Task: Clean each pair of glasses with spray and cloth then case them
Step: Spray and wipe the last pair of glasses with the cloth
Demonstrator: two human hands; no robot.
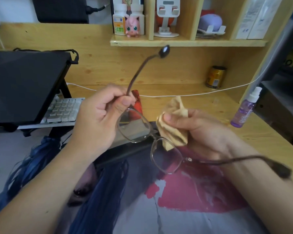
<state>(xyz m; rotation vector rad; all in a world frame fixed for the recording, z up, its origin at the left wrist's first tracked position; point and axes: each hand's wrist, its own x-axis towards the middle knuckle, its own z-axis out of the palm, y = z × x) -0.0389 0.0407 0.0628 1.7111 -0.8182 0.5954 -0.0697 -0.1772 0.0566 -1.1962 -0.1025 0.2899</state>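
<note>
Your left hand (98,114) is curling its fingers around the glasses (150,141) at the hinge, with the thumb (123,102) pressing against the temple where it meets the frame, so the pair is hanging in the air above the desk between your two hands. One temple is sticking up and away from that grip toward the shelf; the other is running out to the right across your right wrist (its tip is blurred). Your right hand (198,130) is clenching a crumpled tan cleaning cloth (174,122), thumb on top, and the bunched cloth is sitting just beside the nosebridge, against the upper edge of the nearer lens; whether it is actually touching the glass, you cannot tell from here. A purple spray bottle (245,108) is standing upright on the wooden desk (201,102) well to the right of your hands. A printed desk mat (184,196) in red, grey and blue is lying under the glasses. To the left, a white keyboard (63,108) is sitting beneath a black laptop (24,85) on a stand. A yellow can (215,76) is standing at the back, a white cable (184,94) is trailing across the desk, and a pink round figurine (132,27) is sitting on the shelf (184,43) above.
</note>
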